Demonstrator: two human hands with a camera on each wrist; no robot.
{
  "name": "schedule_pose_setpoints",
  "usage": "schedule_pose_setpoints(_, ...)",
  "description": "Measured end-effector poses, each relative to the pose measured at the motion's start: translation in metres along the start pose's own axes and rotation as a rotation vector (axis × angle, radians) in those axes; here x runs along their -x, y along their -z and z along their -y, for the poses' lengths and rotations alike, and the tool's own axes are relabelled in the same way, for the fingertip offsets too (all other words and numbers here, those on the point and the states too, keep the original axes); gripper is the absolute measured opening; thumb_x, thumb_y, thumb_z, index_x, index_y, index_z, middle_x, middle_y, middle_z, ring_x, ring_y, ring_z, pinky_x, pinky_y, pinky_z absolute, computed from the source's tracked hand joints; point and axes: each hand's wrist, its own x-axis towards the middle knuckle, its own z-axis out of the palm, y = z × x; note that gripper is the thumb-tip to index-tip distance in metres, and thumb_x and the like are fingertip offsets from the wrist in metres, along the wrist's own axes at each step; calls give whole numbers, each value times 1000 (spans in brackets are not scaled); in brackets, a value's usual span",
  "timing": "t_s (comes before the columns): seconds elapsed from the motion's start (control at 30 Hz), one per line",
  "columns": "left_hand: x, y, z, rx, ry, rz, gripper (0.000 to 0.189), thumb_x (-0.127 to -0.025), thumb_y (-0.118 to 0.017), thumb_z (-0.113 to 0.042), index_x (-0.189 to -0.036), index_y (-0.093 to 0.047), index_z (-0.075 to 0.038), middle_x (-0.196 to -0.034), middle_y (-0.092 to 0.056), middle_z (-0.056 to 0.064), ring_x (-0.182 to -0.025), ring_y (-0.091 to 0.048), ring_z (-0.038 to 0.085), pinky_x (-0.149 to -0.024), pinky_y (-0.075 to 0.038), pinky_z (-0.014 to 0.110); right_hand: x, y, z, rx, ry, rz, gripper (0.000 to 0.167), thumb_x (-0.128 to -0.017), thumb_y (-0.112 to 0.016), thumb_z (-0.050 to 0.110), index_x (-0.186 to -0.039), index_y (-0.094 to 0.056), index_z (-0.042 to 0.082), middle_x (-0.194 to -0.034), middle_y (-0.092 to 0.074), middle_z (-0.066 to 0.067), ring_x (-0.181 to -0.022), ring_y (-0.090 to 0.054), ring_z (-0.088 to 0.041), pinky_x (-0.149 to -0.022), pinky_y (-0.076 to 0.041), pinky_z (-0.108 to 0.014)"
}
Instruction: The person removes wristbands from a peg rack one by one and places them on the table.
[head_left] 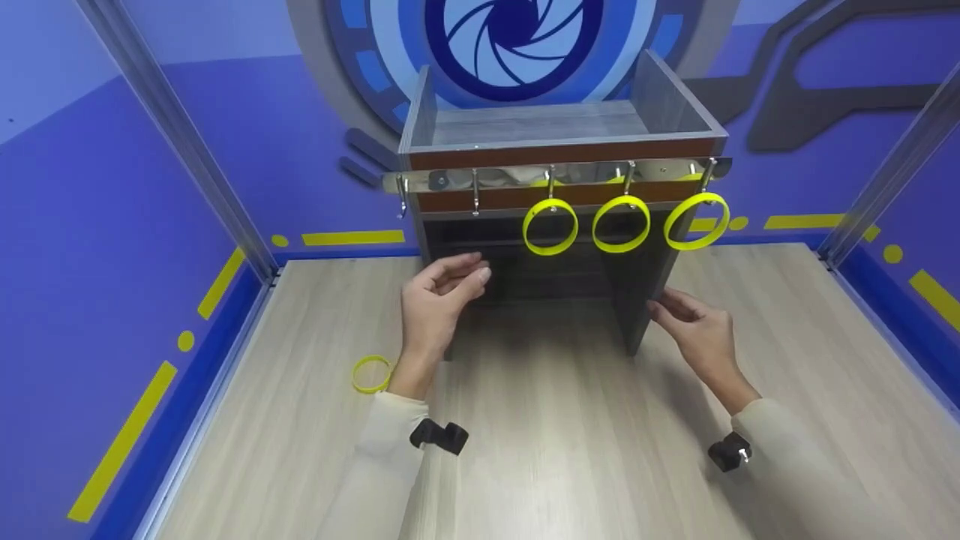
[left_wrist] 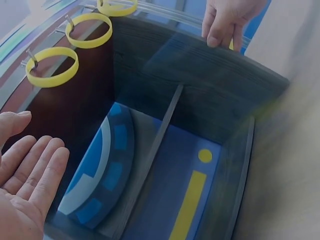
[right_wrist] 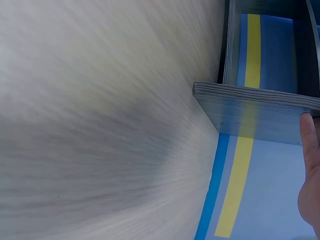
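A grey wooden shelf unit [head_left: 525,135] stands on the table, a metal hook rail [head_left: 510,177] across its front. Yellow rings hang from three hooks: a left ring [head_left: 527,238], a middle ring [head_left: 596,234] and a right ring [head_left: 667,231]. The two leftmost hooks carry no ring. My left hand [head_left: 435,304] is below them, holding nothing; its fingers [left_wrist: 47,175] look extended in the left wrist view. My right hand [head_left: 701,334] holds the front edge of the right side panel [right_wrist: 260,107], thumb at the edge; its other fingers are partly hidden.
Another yellow ring [head_left: 355,382] lies on the wooden table [head_left: 525,465], beside my left wrist. Blue patterned walls [head_left: 225,150] and metal frame posts [head_left: 180,142] enclose the table. Inside the shelf, a divider board [left_wrist: 155,155] shows in the left wrist view.
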Motion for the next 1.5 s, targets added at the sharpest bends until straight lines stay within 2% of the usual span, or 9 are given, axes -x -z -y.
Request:
schedule_pose_setpoints(0.13,-4,-9,-2,4,-32,17,28,-90,-81,3,-115,-73,13,-108,-78,19,-95,-78,24,-83,-66,39,0,0,-3,-2,-8,1,29,-98,-75,0,-124,-71,-13,-116,-73,-29,-91,-72,7,-84,-59,-13)
schedule_pose_setpoints(0.37,-10,-22,-6,-24,-86,50,26,-91,-81,1,-115,-74,11,-107,-79,18,-94,-78,25,-83,-66,39,-7,2,-30,37,-37,1,32,-99,-76,6,-127,-72,-9,-118,-75,-23,-93,-72,6,-84,-58,-12)
schedule_pose_setpoints(0.5,-14,-29,-5,-21,-93,62,27,-92,-82,0,-115,-74,11,-107,-79,18,-93,-78,25,-83,-66,39,-8,3,-36,38,-45,0,33,-99,-78,9,-128,-73,-6,-118,-76,-21,-94,-73,4,-84,-58,-13)
schedule_pose_setpoints(0.7,-18,-37,-4,11,-93,58,27,-91,-82,2,-115,-75,11,-107,-78,20,-91,-78,23,-81,-67,38,-7,2,-31,29,-41,-10,32,-98,-78,7,-126,-73,-8,-118,-75,-22,-92,-72,6,-84,-58,-13)
schedule_pose_setpoints(0.9,-19,-42,-5,19,-86,56,27,-90,-84,1,-115,-77,8,-106,-79,16,-90,-78,22,-81,-67,38,-4,-1,-16,-23,-26,-11,29,-98,-75,-1,-123,-72,-13,-116,-73,-29,-91,-73,4,-85,-59,-14)
schedule_pose_setpoints(1.17,-19,-48,-6,-36,-89,83,30,-91,-85,-5,-117,-77,7,-108,-79,11,-93,-77,23,-83,-67,39,-6,1,-33,-1,-29,3,33,-98,-77,5,-127,-72,-10,-119,-75,-23,-95,-73,3,-85,-58,-13)
schedule_pose_setpoints(1.5,-21,-50,-9,3,-94,63,23,-90,-84,0,-111,-78,7,-104,-79,13,-89,-78,23,-82,-67,40,-6,2,-32,-23,-22,-3,34,-97,-81,13,-126,-75,-4,-117,-77,-18,-96,-75,-2,-86,-60,-16)
